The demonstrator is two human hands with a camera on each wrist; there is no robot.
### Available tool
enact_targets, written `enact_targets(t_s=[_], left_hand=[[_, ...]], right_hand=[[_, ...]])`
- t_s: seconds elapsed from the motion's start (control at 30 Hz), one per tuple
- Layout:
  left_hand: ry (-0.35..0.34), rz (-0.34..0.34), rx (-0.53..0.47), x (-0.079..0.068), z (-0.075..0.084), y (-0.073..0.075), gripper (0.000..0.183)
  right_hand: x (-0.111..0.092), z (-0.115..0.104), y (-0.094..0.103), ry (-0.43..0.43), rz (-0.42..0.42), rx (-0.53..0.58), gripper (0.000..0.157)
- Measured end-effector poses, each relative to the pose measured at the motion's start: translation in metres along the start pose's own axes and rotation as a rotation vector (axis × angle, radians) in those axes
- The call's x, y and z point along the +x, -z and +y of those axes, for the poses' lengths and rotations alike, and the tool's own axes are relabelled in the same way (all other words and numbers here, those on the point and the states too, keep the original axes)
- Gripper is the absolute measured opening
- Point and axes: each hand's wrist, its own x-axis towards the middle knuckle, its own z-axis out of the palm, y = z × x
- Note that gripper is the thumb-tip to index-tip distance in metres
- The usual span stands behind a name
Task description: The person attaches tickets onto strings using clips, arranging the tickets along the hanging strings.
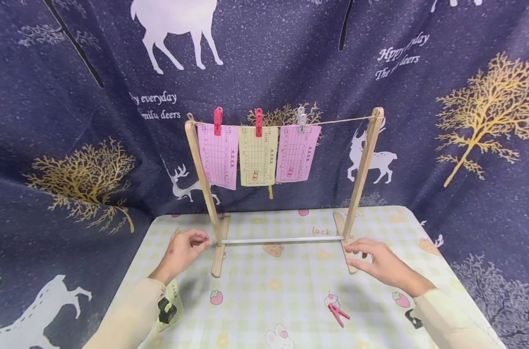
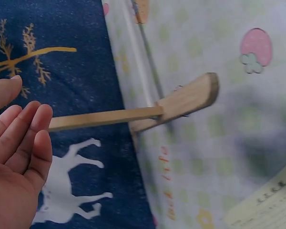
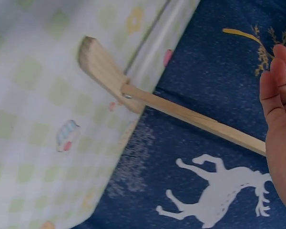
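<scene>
My left hand (image 1: 186, 252) is beside the left foot of a wooden drying rack (image 1: 205, 179), fingers loosely bent and holding nothing. By the right foot, my right hand (image 1: 379, 264) has its thumb and fingers apart, with nothing between them. From the string across the rack's top hang a pink paper slip (image 1: 218, 160), a yellow paper slip (image 1: 257, 160) and a second pink slip (image 1: 296, 157). A red clothespin (image 1: 218, 121) grips the left slip, another red clothespin (image 1: 259, 122) the middle one, and a grey clothespin (image 1: 301, 121) the right one.
A pink clothespin (image 1: 337, 312) lies on the checked tablecloth (image 1: 275, 271) at front right. Partly under my left forearm is another yellow slip (image 1: 172, 291). A white rod (image 1: 286, 239) joins the rack's feet. Behind stands a dark blue deer-print curtain (image 1: 268, 63).
</scene>
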Motion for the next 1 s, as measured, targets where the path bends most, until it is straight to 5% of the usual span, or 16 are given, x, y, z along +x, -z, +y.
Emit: enact_targets(t_s=[0.23, 0.5, 1.0], left_hand=[[0.036, 0.001, 0.012, -0.012, -0.018, -0.004, 0.018], [0.063, -0.009, 0.061, -0.023, -0.037, -0.002, 0.018], [0.201, -0.068, 0.104, -0.047, -0.071, -0.004, 0.03]], right_hand=[[-0.018, 0.008, -0.014, -0.002, 0.027, 0.014, 0.027], [-0.043, 0.016, -0.034, -0.066, -0.035, 0.06, 0.024], [-0.071, 0.023, -0.063, -0.13, -0.067, 0.108, 0.028]])
